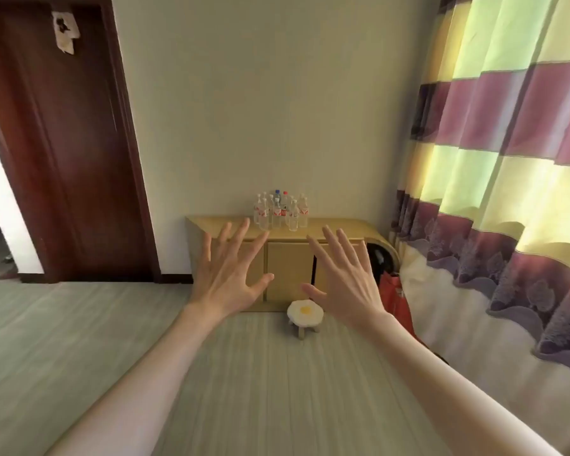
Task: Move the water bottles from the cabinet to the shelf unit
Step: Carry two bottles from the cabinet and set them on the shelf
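Before cabinet [288, 258]: hands [231, 274] spread, empty.

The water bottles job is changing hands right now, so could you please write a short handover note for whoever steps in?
Left hand: open, fingers spread, empty, raised in front of the camera.
Right hand: open, fingers spread, empty, raised alongside.
Water bottles: all clustered upright on top of the cabinet against the far wall; exact count is hard to tell.
In the way: a small stool on the floor in front of the cabinet.
Done: nothing visibly moved.
Left: walk over, pick up the bottles, carry them to the shelf unit, which is not in view.
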### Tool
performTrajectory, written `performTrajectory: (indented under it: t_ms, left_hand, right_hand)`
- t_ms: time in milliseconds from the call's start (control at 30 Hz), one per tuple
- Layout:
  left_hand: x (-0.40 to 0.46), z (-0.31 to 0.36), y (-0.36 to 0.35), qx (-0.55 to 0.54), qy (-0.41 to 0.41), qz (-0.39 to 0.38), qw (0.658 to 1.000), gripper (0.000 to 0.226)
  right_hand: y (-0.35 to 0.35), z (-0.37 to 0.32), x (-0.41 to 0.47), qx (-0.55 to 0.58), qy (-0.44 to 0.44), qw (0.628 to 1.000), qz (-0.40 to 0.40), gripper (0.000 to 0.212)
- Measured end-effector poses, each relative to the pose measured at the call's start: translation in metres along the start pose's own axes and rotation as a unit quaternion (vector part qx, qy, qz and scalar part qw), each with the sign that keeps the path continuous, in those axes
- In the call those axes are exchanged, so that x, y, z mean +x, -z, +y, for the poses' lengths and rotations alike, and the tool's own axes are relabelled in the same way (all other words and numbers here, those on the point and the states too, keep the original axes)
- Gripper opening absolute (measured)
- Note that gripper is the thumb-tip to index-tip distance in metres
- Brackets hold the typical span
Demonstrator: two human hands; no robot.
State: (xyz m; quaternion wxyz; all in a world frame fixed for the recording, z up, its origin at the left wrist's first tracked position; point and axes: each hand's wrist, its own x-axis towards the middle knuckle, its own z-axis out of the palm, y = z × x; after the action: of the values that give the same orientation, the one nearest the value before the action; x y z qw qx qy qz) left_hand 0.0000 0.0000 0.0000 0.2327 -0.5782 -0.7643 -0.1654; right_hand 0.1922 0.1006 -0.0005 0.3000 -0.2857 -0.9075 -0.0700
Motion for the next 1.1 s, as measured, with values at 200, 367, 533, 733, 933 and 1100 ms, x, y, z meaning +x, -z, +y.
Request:
performTrajectory:
  t_ms: [200,367,533,733,933,1100]
  left_hand:
    - [0.042,-0.023,-0.091,-0.086,0.035,0.000,0.996,0.071]
    - [0.092,-0.053,-0.171,-0.104,0.037,-0.045,0.993,0.069]
    - [0.172,-0.080,-0.222,-0.120,0.050,-0.048,0.990,0.067]
    - [0.258,-0.116,-0.308,-0.134,0.058,-0.083,0.986,0.066]
    - [0.341,-0.169,-0.410,-0.093,0.076,-0.165,0.979,0.071]
    - [0.446,-0.209,-0.454,-0.094,0.089,-0.152,0.980,0.071]
  right_hand:
    - [-0.088,0.049,0.044,0.026,-0.046,0.998,-0.044,0.082]
    - [-0.156,0.084,0.101,0.051,-0.077,0.994,-0.057,0.080]
    - [-0.207,0.113,0.169,0.067,-0.069,0.994,-0.050,0.080]
    - [-0.296,0.167,0.247,0.078,-0.093,0.989,-0.089,0.079]
    - [-0.398,0.236,0.331,0.086,-0.102,0.983,-0.129,0.079]
    - [-0.455,0.281,0.439,0.096,-0.101,0.982,-0.129,0.079]
